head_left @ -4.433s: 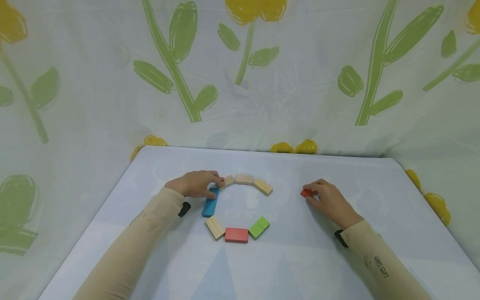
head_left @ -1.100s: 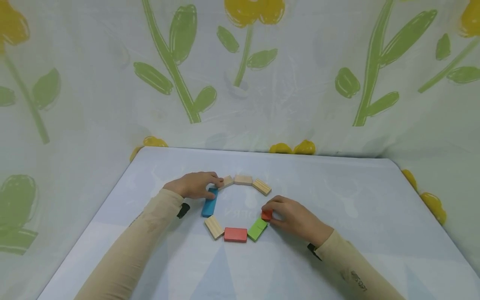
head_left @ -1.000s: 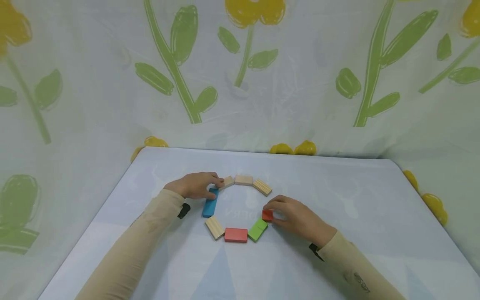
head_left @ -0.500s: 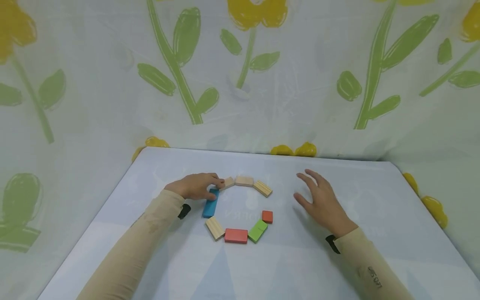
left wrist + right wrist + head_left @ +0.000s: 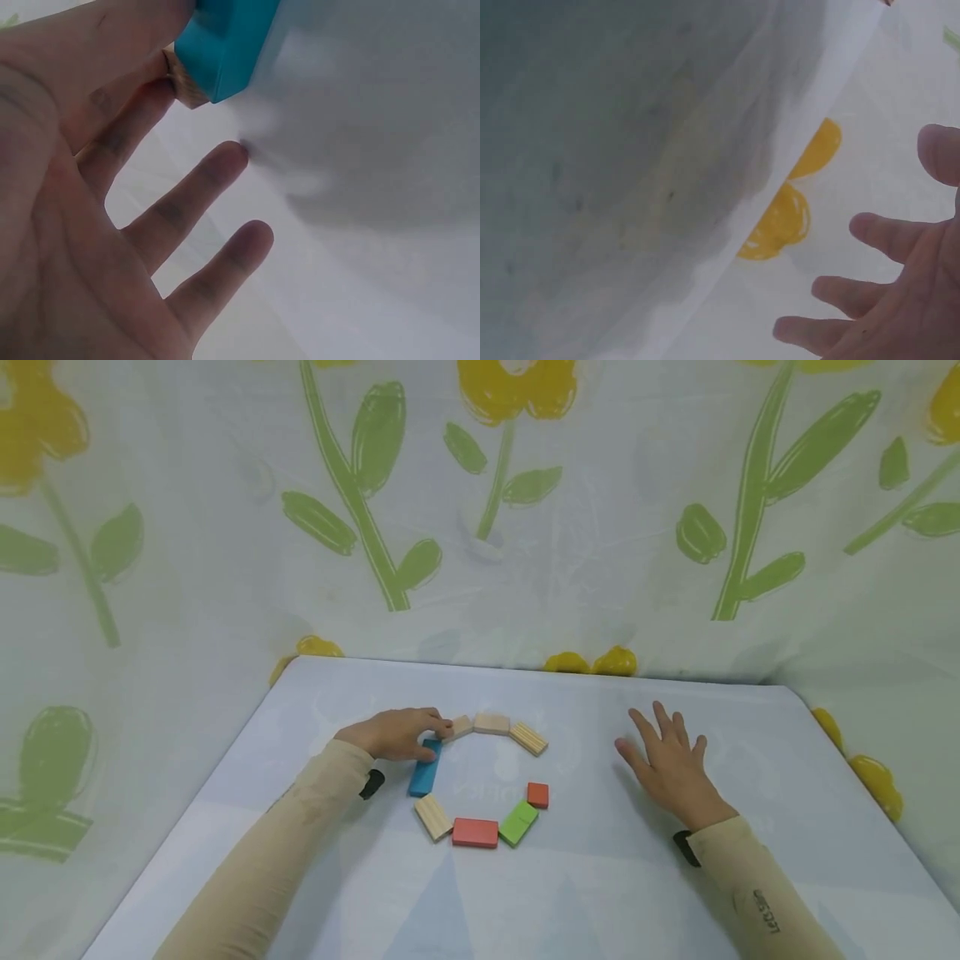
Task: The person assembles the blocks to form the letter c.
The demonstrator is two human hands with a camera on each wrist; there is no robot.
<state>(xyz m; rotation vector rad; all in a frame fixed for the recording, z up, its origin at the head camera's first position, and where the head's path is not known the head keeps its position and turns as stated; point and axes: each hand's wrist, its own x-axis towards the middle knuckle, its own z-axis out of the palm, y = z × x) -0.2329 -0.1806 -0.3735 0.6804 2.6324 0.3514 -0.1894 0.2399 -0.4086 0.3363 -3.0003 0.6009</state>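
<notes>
In the head view my left hand [image 5: 393, 732] rests at the left of a ring of wooden blocks. Its thumb touches the far end of a long blue block [image 5: 424, 773], and its fingertips touch a plain wooden block [image 5: 460, 727]. The left wrist view shows the blue block [image 5: 225, 49] at the thumb, with the other fingers spread loosely. To the right of the ring my right hand [image 5: 675, 772] hovers over the table, fingers spread and holding nothing. A small red block [image 5: 537, 794] lies at the ring's right side, its corner beside a green block [image 5: 518, 822].
Along the ring's far side lie a plain block [image 5: 492, 723] and a striped wooden block [image 5: 528, 738]. At the near side are a red rectangular block [image 5: 475, 832] and another wooden block [image 5: 432, 817]. A flower-printed curtain [image 5: 600, 543] hangs behind the white table [image 5: 637, 893].
My right hand has brought the small red block from the right to beside the green one, let it go, and drawn back right with fingers spread. My left hand stays in place.
</notes>
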